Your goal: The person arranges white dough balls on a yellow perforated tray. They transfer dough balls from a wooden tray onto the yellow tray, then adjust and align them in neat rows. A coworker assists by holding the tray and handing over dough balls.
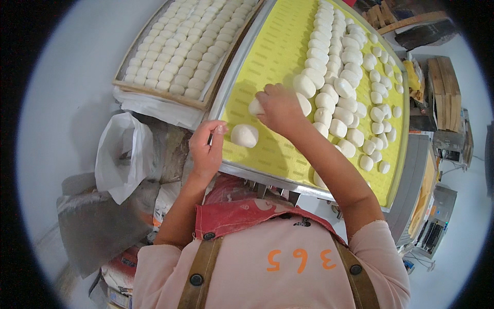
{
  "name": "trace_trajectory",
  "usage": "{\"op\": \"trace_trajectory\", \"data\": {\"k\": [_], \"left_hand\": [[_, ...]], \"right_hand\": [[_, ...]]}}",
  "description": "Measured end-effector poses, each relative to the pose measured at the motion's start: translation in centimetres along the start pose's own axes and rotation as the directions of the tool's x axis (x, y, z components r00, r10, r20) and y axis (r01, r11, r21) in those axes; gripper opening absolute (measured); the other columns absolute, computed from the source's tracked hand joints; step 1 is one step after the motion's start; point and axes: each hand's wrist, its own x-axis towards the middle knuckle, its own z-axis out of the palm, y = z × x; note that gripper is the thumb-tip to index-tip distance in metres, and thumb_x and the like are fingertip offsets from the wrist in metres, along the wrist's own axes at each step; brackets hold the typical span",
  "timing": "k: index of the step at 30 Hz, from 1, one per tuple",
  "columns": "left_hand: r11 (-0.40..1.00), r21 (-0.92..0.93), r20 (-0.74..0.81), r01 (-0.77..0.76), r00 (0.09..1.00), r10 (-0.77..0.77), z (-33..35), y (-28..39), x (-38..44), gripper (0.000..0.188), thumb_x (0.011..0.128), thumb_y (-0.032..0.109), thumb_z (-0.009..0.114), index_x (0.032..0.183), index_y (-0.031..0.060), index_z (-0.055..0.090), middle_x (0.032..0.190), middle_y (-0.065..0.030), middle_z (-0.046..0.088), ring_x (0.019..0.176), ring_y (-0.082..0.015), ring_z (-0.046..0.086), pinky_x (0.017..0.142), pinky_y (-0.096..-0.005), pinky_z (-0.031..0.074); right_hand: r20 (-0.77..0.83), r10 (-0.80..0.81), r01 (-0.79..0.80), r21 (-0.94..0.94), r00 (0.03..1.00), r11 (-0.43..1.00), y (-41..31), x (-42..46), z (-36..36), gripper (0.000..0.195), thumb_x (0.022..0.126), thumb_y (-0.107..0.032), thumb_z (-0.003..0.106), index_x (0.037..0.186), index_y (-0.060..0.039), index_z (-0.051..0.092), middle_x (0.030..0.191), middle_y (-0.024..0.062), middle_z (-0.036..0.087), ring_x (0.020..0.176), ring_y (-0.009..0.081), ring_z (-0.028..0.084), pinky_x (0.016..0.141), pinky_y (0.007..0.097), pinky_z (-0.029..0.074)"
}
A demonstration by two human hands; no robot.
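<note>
White dough balls lie on a yellow mesh belt. My right hand (281,108) curls over a dough ball (255,107), which shows at the left of its fingers; whether it is gripped cannot be told. Another dough ball (303,103) shows partly behind that hand, by the wrist. At the belt's near left edge my left hand (208,145) has its fingers bent, thumb and fingertips close together, beside a single dough ball (244,135) and apart from it. Long rows of dough balls (317,56) run away from me, touching one another.
Left of the yellow belt (266,50) stands a wooden tray (156,89) filled with rows of dough pieces (177,46). Below it hangs a white bag (123,154). Smaller dough balls (376,98) are scattered at the right. A metal rim (266,178) bounds the near side, by my apron.
</note>
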Motion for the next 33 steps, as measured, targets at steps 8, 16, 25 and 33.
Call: {"op": "trace_trajectory", "data": {"k": [8,16,25,33], "left_hand": [[0.999,0.035,-0.041,-0.007,0.999,0.008,0.3,-0.6,-0.1,0.009,0.093,0.003,0.057,0.096,-0.0003,0.065,0.083,-0.0108,0.067,0.075,-0.0191,0.065,0.070,-0.0307,0.050],[0.998,0.066,-0.014,-0.003,1.000,0.004,0.3,-0.2,0.0,0.010,0.093,0.002,0.055,0.097,-0.0004,0.064,0.085,-0.0106,0.067,0.077,-0.0192,0.064,0.073,-0.0308,0.050],[0.999,0.046,0.011,-0.003,1.000,0.002,0.1,0.6,0.2,0.013,0.094,0.004,0.052,0.096,-0.0013,0.064,0.085,-0.0098,0.065,0.079,-0.0188,0.062,0.075,-0.0306,0.048],[1.000,0.019,0.005,-0.017,1.000,0.017,0.0,0.3,0.1,0.010,0.093,0.001,0.055,0.096,-0.0009,0.064,0.083,-0.0099,0.066,0.077,-0.0188,0.064,0.072,-0.0302,0.050]], "right_hand": [[0.050,0.075,-0.081,0.125,0.996,0.989,-1.1,1.6,2.7,0.040,0.077,-0.029,0.076,0.101,-0.0049,0.054,0.093,0.0160,0.061,0.077,0.0351,0.067,0.064,0.0468,0.054],[0.124,0.192,-0.210,0.150,0.974,0.966,-1.1,2.0,3.6,0.044,0.081,-0.033,0.072,0.108,-0.0033,0.054,0.099,0.0182,0.062,0.082,0.0354,0.067,0.066,0.0449,0.054],[-0.236,0.333,-0.330,0.054,0.913,0.942,3.3,-5.9,3.5,0.061,0.081,-0.029,0.071,0.133,-0.0041,0.049,0.121,0.0171,0.057,0.113,0.0362,0.055,0.095,0.0458,0.046],[-0.095,0.428,-0.422,0.077,0.899,0.903,2.6,-6.1,1.4,0.057,0.077,-0.023,0.072,0.126,-0.0045,0.051,0.110,0.0149,0.058,0.104,0.0332,0.059,0.084,0.0468,0.049]]}}
